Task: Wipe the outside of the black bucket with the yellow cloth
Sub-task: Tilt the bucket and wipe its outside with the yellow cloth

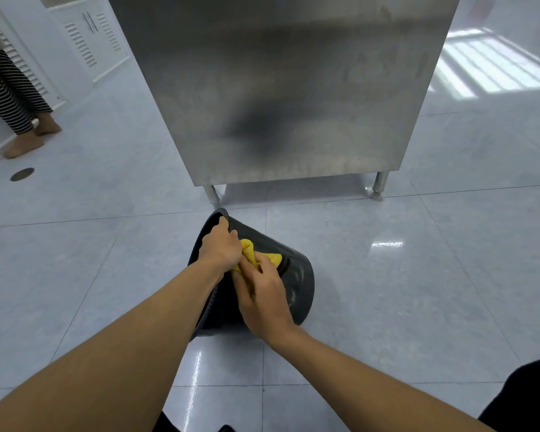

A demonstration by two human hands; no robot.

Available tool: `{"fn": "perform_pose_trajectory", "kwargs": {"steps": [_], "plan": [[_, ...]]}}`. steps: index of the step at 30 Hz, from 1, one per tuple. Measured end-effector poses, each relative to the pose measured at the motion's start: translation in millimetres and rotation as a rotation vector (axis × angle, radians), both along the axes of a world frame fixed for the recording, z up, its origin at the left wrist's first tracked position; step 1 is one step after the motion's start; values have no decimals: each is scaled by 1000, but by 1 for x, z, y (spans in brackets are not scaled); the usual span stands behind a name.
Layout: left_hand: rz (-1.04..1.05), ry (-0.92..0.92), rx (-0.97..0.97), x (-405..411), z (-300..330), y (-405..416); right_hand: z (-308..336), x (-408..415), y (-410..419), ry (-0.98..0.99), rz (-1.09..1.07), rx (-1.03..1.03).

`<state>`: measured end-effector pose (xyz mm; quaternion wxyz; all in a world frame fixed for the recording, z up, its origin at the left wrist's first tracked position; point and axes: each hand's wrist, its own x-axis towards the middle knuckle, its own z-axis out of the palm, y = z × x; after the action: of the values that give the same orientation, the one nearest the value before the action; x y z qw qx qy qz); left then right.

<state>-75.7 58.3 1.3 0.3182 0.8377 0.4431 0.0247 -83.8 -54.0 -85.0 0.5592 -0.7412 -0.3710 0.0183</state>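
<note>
The black bucket (300, 275) lies tilted on the tiled floor, its open mouth turned to the left and its bottom to the right. My left hand (220, 244) grips the bucket's rim at the top. My right hand (262, 294) presses the crumpled yellow cloth (256, 254) against the bucket's outer wall, just beside my left hand. Much of the cloth is hidden under my fingers.
A stainless steel cabinet (281, 88) on short legs stands right behind the bucket. Another person's striped legs and feet (22, 120) are at the far left by white louvred panels (85, 39). A round floor drain (22, 174) lies on the left.
</note>
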Motion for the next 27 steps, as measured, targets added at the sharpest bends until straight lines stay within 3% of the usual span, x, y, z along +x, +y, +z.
{"fn": "perform_pose_trajectory", "kwargs": {"steps": [4, 7, 12, 14, 17, 20, 27], "plan": [[21, -22, -126, 0, 7, -2, -7, 6, -9, -110, -60, -200], [29, -21, -208, -2, 12, -5, -30, 23, -16, -67, -136, -435], [75, -94, -273, -6, 7, 5, -78, 63, -30, 303, -218, -689], [126, -158, -180, -5, 6, 2, -80, 73, -38, 423, -211, -740], [162, -220, -85, -4, 4, -8, -78, 70, -42, 455, -236, -695], [154, -169, -47, -3, 2, -11, -74, 59, -39, 454, -276, -597], [157, -88, -218, 0, 8, -7, -18, 25, -7, 237, -142, -222]]}}
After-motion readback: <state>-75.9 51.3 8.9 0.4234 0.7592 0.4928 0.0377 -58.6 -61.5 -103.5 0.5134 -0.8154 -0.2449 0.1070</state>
